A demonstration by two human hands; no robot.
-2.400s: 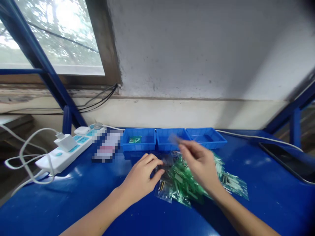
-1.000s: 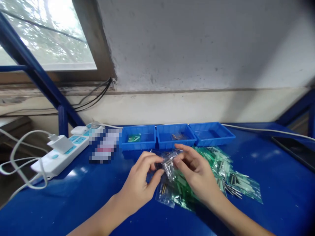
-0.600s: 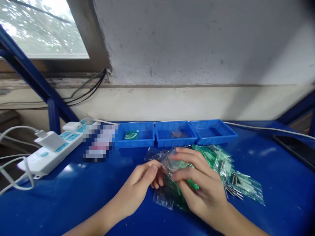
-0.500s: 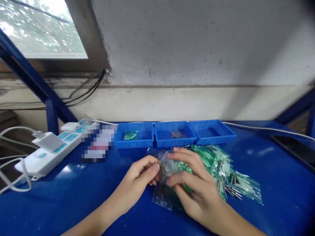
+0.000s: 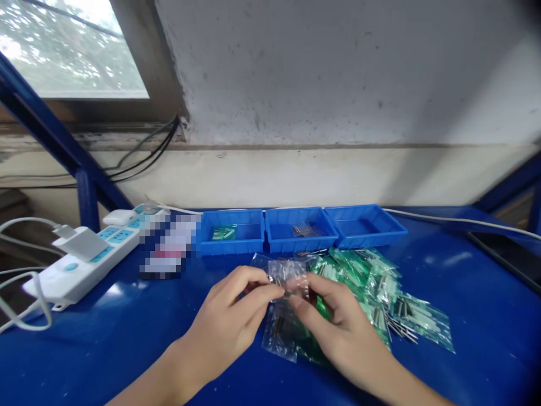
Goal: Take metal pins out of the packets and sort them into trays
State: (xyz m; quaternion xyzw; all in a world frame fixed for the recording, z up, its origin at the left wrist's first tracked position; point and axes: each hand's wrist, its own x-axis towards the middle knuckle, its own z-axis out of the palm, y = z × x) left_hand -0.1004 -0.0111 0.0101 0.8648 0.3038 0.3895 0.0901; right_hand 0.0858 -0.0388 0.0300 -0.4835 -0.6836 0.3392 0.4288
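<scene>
**Clear bag (image 5: 289, 269) held taut between two hands**

A small clear bag is held by both hands above the left end of a pile of green bags (image 5: 372, 276) on the blue worktop (image 5: 169, 316), in front of the middle bin (image 5: 302, 246). Thin parts seem to be enclosed in it, though they are too blurred to be told apart.

For good handling, the film is best gripped lightly by its edges, so that the contents are neither bent nor squeezed out. An even pull from both sides would probably be preferable to a jerk, and the bag is best turned low over the worktop, where anything spilled can be caught.

By the left hand (image 5: 232, 307), the bag's left edge is pinched, thumb and forefinger pressed together. By the right hand (image 5: 338, 321), the lower right side is pinched near the fingertips; a narrow gap is left behind them, and the forefinger is partly covered by film. The other fingers are curled, their contact partly hidden.
</scene>
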